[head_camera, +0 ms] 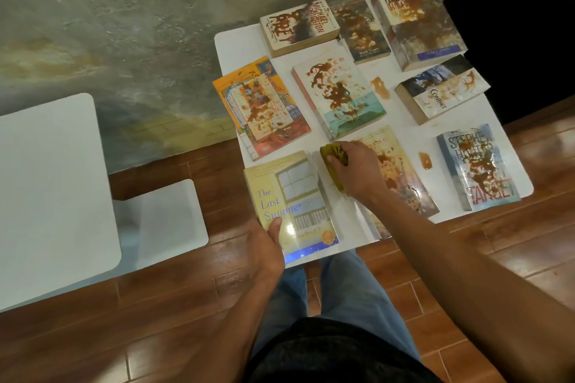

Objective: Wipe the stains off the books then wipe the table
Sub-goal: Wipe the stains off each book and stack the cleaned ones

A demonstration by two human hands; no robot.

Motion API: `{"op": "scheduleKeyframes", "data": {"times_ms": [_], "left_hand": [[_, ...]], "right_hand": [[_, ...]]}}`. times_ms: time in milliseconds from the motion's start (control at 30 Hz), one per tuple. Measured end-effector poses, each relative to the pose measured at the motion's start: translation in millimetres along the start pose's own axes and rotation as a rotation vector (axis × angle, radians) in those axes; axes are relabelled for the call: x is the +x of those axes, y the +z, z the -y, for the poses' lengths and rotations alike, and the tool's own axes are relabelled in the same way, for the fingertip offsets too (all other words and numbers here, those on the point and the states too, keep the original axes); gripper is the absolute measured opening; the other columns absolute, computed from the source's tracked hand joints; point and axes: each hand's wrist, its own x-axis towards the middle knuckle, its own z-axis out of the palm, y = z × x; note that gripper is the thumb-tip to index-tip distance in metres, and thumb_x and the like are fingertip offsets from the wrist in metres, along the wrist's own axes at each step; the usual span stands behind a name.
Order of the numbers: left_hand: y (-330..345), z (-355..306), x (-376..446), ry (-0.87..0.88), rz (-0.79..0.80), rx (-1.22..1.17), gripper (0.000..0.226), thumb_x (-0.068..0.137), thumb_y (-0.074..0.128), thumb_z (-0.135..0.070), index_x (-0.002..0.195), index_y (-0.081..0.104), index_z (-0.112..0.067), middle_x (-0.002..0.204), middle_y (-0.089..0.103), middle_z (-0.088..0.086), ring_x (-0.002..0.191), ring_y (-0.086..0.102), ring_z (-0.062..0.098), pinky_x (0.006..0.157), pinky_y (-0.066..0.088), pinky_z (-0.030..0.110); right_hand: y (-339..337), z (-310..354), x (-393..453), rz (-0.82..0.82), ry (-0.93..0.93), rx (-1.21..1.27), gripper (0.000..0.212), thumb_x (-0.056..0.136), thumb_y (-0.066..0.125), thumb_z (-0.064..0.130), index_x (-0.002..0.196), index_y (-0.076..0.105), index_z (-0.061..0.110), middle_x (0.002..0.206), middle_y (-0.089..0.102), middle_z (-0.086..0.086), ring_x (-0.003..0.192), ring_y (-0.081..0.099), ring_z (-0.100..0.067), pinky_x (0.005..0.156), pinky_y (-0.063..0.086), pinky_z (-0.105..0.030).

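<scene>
Barely begun — only "The Last Summer" [291,205] at the near left edge of the table [510,171] looks clean, gripped at its near corner by the left hand [264,246], thumb on the cover. Just beside it, right hand [357,171] with fingers [337,162] clamped on a bunched yellow cloth [331,154], pressed to the bare tabletop between that book and its stained neighbour [401,174]. Further right and beyond — seven more stained books, two brown smears [424,160] on the table, all left to wipe.
</scene>
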Motion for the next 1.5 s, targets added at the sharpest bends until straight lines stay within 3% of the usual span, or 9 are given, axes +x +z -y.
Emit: {"op": "scheduleKeyframes", "data": {"times_ms": [100, 233, 400, 533, 633, 900, 1033, 1300, 1500], "left_hand": [[0.9, 2.4, 0.7, 0.018, -0.005, 0.007, 0.022, 0.105, 0.048, -0.027, 0.111, 0.049, -0.006, 0.107, 0.059, 0.0, 0.093, 0.056, 0.016, 0.08, 0.04, 0.027], [2.5, 9.8, 5.1, 0.016, -0.006, 0.045, 0.028, 0.105, 0.046, -0.035, 0.109, 0.048, -0.007, 0.107, 0.06, 0.0, 0.093, 0.058, 0.018, 0.079, 0.045, 0.033], [4.0, 14.8, 8.6, 0.015, -0.004, 0.062, 0.031, 0.105, 0.045, -0.04, 0.108, 0.047, -0.01, 0.108, 0.061, 0.001, 0.094, 0.061, 0.02, 0.08, 0.052, 0.039], [5.4, 17.7, 11.5, 0.026, -0.011, 0.104, 0.031, 0.104, 0.044, -0.042, 0.105, 0.046, -0.012, 0.108, 0.061, 0.004, 0.095, 0.06, 0.022, 0.079, 0.05, 0.038], [6.4, 20.3, 13.1, 0.027, -0.006, 0.119, 0.034, 0.104, 0.043, -0.041, 0.109, 0.047, -0.008, 0.108, 0.061, 0.007, 0.095, 0.06, 0.023, 0.079, 0.05, 0.039], [7.0, 16.9, 15.7, 0.029, 0.008, 0.142, 0.036, 0.104, 0.039, -0.044, 0.106, 0.044, -0.009, 0.106, 0.061, 0.008, 0.092, 0.063, 0.024, 0.078, 0.056, 0.044], [7.5, 19.6, 14.9, 0.03, 0.017, 0.125, 0.031, 0.105, 0.039, -0.042, 0.105, 0.043, -0.011, 0.108, 0.061, 0.008, 0.094, 0.062, 0.023, 0.072, 0.052, 0.036], [5.5, 15.8, 13.3, 0.04, 0.023, 0.095, 0.028, 0.106, 0.04, -0.037, 0.106, 0.041, -0.009, 0.106, 0.057, 0.004, 0.093, 0.058, 0.02, 0.075, 0.05, 0.035], [4.7, 16.4, 11.8, 0.041, 0.035, 0.098, 0.026, 0.107, 0.037, -0.036, 0.107, 0.041, -0.01, 0.108, 0.06, 0.004, 0.092, 0.062, 0.021, 0.076, 0.055, 0.039]], "right_hand": [[7.0, 3.0, 11.5, 0.018, -0.081, -0.074, 0.035, 0.097, 0.059, 0.026, 0.128, 0.063, 0.011, 0.114, 0.061, -0.012, 0.101, 0.057, -0.029, 0.088, 0.045, -0.035], [15.4, 9.1, 21.3, 0.037, -0.165, -0.249, 0.03, 0.099, 0.056, 0.029, 0.12, 0.066, 0.012, 0.11, 0.058, -0.01, 0.096, 0.057, -0.029, 0.076, 0.051, -0.037], [19.3, 16.4, 20.6, 0.082, -0.22, -0.422, 0.02, 0.097, 0.057, 0.012, 0.113, 0.067, 0.008, 0.107, 0.056, -0.009, 0.104, 0.055, -0.029, 0.076, 0.053, -0.041], [20.5, 12.3, 9.3, 0.13, -0.212, -0.499, 0.02, 0.091, 0.058, 0.0, 0.108, 0.065, 0.007, 0.104, 0.054, -0.007, 0.097, 0.057, -0.025, 0.066, 0.045, -0.03], [21.1, 8.7, -4.0, 0.151, -0.204, -0.542, 0.019, 0.09, 0.058, -0.002, 0.105, 0.065, 0.006, 0.105, 0.055, -0.006, 0.101, 0.057, -0.025, 0.065, 0.044, -0.03], [28.0, -10.3, -37.4, 0.184, -0.153, -0.534, 0.011, 0.089, 0.061, 0.001, 0.097, 0.065, 0.007, 0.1, 0.056, -0.006, 0.092, 0.058, -0.022, 0.067, 0.052, -0.029], [30.3, -20.8, -55.8, 0.201, -0.121, -0.5, 0.015, 0.086, 0.061, -0.005, 0.095, 0.067, 0.006, 0.101, 0.059, -0.007, 0.09, 0.06, -0.022, 0.072, 0.055, -0.028], [29.8, -34.7, -84.5, 0.203, -0.032, -0.462, 0.009, 0.09, 0.059, 0.007, 0.094, 0.066, 0.011, 0.097, 0.055, 0.0, 0.077, 0.056, -0.014, 0.066, 0.05, -0.024], [30.8, -40.8, -100.5, 0.231, -0.01, -0.486, 0.014, 0.092, 0.055, 0.004, 0.097, 0.067, 0.01, 0.1, 0.059, -0.003, 0.085, 0.062, -0.02, 0.067, 0.048, -0.027]]}}
